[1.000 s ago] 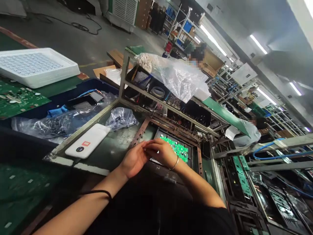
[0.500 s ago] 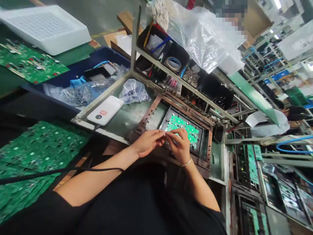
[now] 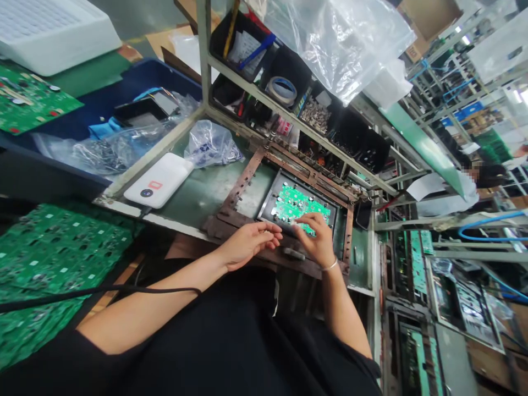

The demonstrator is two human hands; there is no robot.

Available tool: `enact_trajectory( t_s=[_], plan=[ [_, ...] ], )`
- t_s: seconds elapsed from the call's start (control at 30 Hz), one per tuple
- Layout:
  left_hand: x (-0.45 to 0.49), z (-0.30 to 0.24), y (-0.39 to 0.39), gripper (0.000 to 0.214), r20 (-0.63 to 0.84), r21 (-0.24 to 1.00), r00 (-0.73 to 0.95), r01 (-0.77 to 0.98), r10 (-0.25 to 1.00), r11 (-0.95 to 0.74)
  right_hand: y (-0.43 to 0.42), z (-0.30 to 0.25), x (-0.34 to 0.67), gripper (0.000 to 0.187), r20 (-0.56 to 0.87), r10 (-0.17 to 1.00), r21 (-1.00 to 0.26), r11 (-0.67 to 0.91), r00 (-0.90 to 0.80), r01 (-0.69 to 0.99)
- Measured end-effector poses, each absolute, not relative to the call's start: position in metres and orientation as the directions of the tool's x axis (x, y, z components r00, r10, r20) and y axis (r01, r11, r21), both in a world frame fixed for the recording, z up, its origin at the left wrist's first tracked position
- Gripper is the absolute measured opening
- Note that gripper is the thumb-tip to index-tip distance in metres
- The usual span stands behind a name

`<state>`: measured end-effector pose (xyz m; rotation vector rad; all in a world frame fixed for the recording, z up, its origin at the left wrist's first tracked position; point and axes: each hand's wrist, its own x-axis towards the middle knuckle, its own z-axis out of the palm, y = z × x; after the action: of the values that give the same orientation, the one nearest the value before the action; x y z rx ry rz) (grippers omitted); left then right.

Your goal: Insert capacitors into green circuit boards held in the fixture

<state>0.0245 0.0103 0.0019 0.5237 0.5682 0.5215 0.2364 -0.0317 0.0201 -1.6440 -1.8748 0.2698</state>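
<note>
A green circuit board [image 3: 303,206] with small dark and white parts lies in a black tray [image 3: 269,199], inside a brown metal frame [image 3: 244,184]. Over the board's near edge is my right hand [image 3: 315,236], thumb and forefinger pinched on a small white part [image 3: 294,222] too small to make out fully. My left hand [image 3: 251,243] hovers left of it, just off the frame's near side. Its fingers are loosely curled, and what lies inside them, if anything, is hidden. The two hands are apart.
A white power bank [image 3: 159,180] and a plastic bag [image 3: 212,143] lie left of the frame. Black bins [image 3: 284,69] with tape and small parts stand behind, below a clear bag [image 3: 330,44]. Stacked green boards [image 3: 61,247] are at left, near a black cable [image 3: 103,287].
My hands, together before, have separated. My right hand has moved right over the board with a small white part, while my left stays at the frame's near side. The view has shifted slightly.
</note>
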Motion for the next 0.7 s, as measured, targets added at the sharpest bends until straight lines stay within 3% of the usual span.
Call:
enact_trajectory(
  t_s=[0.13,0.23,0.43,0.7],
  plan=[
    [0.021,0.000,0.010,0.020,-0.334,0.582,0.746,-0.318,0.576,0.749,0.000,-0.003,0.293,0.019,0.245,0.967,-0.247,-0.002,0.065,0.969],
    [0.018,-0.002,0.010,0.025,-0.334,0.584,0.756,-0.304,0.564,0.753,0.014,-0.018,0.313,0.019,0.156,0.987,-0.093,-0.025,0.040,0.995],
    [0.016,-0.002,0.011,0.032,-0.370,0.613,0.721,-0.283,0.585,0.737,0.018,-0.020,0.315,0.017,0.054,0.998,0.003,0.033,-0.033,0.999],
    [0.016,-0.003,0.012,0.025,-0.389,0.601,0.695,-0.306,0.605,0.738,0.024,-0.014,0.313,0.019,-0.026,0.996,0.108,0.088,-0.085,0.990]
  ],
)
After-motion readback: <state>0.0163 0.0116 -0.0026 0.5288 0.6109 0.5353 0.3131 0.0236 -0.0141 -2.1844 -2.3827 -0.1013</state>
